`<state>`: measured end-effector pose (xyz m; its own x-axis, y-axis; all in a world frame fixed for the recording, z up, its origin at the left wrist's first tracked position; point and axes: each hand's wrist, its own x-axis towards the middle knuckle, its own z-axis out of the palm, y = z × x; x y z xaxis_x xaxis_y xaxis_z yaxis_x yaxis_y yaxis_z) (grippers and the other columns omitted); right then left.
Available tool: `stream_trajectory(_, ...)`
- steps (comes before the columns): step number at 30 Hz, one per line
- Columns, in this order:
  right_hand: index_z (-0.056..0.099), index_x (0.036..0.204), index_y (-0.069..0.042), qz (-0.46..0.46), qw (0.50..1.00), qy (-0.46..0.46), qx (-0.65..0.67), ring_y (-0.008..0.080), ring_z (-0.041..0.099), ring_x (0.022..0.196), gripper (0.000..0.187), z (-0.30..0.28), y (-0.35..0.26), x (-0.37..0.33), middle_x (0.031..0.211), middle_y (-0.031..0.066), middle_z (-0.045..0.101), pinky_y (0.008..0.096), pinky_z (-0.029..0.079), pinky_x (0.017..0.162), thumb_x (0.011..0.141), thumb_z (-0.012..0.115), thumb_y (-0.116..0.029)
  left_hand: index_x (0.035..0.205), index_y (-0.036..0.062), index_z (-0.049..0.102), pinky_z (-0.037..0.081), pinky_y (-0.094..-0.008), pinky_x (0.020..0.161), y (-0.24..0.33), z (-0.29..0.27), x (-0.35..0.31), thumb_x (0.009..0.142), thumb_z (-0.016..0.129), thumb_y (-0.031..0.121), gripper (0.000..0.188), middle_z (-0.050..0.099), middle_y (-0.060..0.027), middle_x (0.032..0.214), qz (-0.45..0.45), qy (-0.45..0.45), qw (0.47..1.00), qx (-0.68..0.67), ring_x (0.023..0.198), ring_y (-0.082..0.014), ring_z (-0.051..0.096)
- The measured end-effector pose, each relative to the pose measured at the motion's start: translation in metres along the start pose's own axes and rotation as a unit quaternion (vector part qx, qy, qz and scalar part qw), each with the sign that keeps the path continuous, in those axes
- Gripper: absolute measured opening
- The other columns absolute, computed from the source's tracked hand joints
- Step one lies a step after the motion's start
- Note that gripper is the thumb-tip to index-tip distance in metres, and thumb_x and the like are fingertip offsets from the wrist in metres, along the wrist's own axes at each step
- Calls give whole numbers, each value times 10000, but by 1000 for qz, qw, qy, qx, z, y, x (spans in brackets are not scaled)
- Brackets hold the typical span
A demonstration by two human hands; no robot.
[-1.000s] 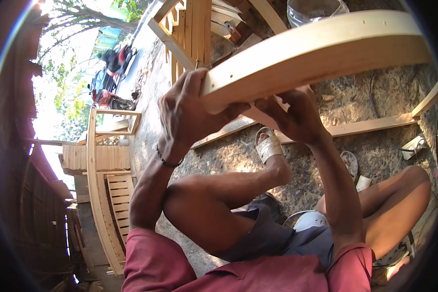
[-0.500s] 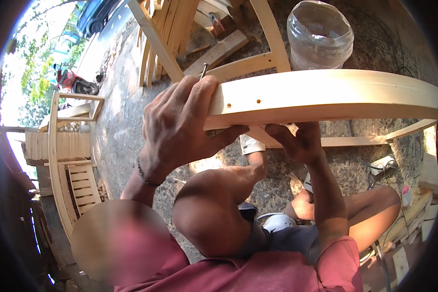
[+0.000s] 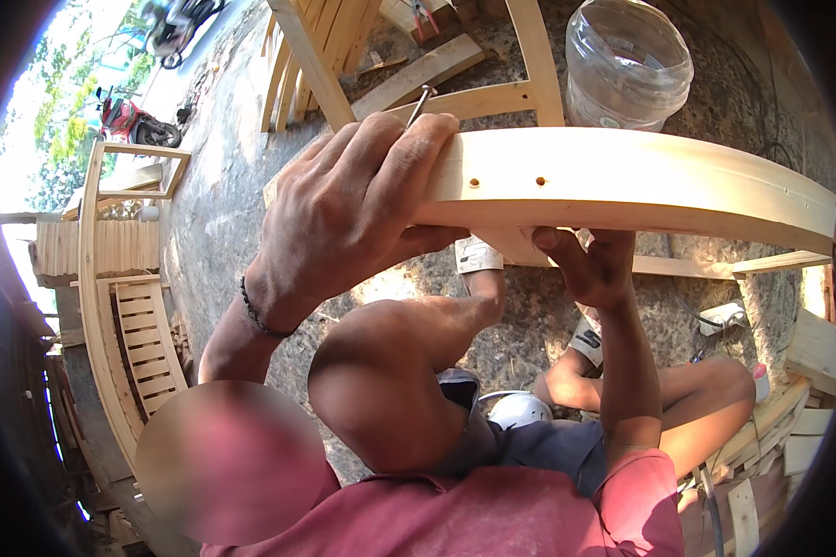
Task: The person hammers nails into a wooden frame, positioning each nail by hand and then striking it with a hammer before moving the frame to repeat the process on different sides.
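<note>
A pale wooden frame with a curved top rail stands crosswise before me. Two small holes show in the rail's near face. My left hand is closed over the rail's left end, fingers across the top and thumb beneath. Behind its index finger a metal nail sticks up at a slant; whether the fingers pinch it I cannot tell. From below, my right hand grips the frame under the rail, its thumb on the near side and the other fingers partly hidden.
Beyond the rail stand a clear plastic tub, other wooden frames and red-handled pliers. A long slatted wooden piece lies left. At right are a white power strip and wood offcuts. A white round object sits by my legs.
The view has shifted a little. My left hand and the rail sit slightly farther right and higher in it. A motorbike now shows at the top left, where a dark car was.
</note>
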<state>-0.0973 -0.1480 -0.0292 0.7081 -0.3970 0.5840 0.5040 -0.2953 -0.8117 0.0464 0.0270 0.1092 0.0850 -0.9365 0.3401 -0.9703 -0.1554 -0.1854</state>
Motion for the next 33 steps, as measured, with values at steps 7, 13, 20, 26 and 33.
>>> stream_trajectory(7, 722, 1137, -30, 16, 1000, -12, -4, 261, 679, 1013, 270, -2, -5, -2, 1092, 120, 724, 397, 511, 891, 881, 757, -107, 1346, 35, 544, 598, -376, 726, -2, 3, -4, 635, 923, 457, 909, 679, -130, 1048, 57, 48, 996, 52, 864, -272, 711)
stream_trajectory(13, 723, 1139, -33, 0, 1000, -11, -30, 257, 676, 1024, 267, -3, -8, 0, 1094, 120, 725, 396, 506, 899, 882, 751, -101, 1330, 33, 569, 596, -369, 711, 2, 5, -5, 627, 910, 520, 921, 678, -120, 1007, 47, 66, 994, 73, 844, -261, 713)
stream_trajectory(20, 725, 1147, -36, 31, 998, -33, -37, 259, 679, 1042, 280, -3, -12, -3, 1097, 133, 729, 393, 502, 925, 875, 734, -102, 1313, 33, 588, 593, -370, 694, -1, 10, -5, 619, 914, 516, 906, 672, -116, 966, 52, 87, 992, 73, 817, -270, 709)
stream_trajectory(26, 729, 1135, -34, 13, 999, -21, -31, 244, 692, 1001, 285, -5, -11, -5, 1051, 123, 742, 381, 515, 899, 861, 735, -113, 1302, 29, 591, 594, -377, 678, -3, 11, 1, 603, 934, 437, 878, 674, -121, 944, 63, 108, 990, 57, 789, -279, 709)
stream_trajectory(33, 745, 1093, -58, 5, 997, -5, -71, 215, 699, 921, 248, -5, -6, -3, 981, 94, 749, 362, 525, 826, 875, 770, -174, 1257, 38, 599, 594, -378, 654, 2, 9, 2, 617, 927, 377, 795, 682, -118, 947, 45, 99, 992, 61, 757, -275, 709)
